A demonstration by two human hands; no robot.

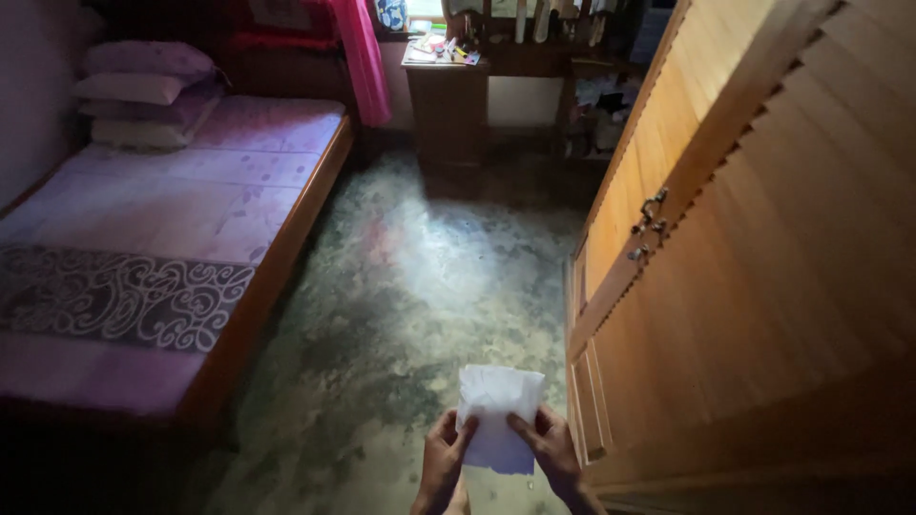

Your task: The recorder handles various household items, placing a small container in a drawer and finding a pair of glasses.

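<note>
At the bottom centre of the frame, the left hand [445,460] and right hand [551,446] both grip a crumpled white cloth [497,417], its lower edge bluish.

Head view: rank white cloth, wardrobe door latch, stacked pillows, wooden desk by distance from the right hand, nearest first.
1. White cloth: held in the right hand, the left hand gripping its other edge.
2. Wardrobe door latch: up and to the right, on the wooden door.
3. Wooden desk: far wall, straight ahead.
4. Stacked pillows: head of the bed, far left. Close to the desk's range; order between them is uncertain.
</note>
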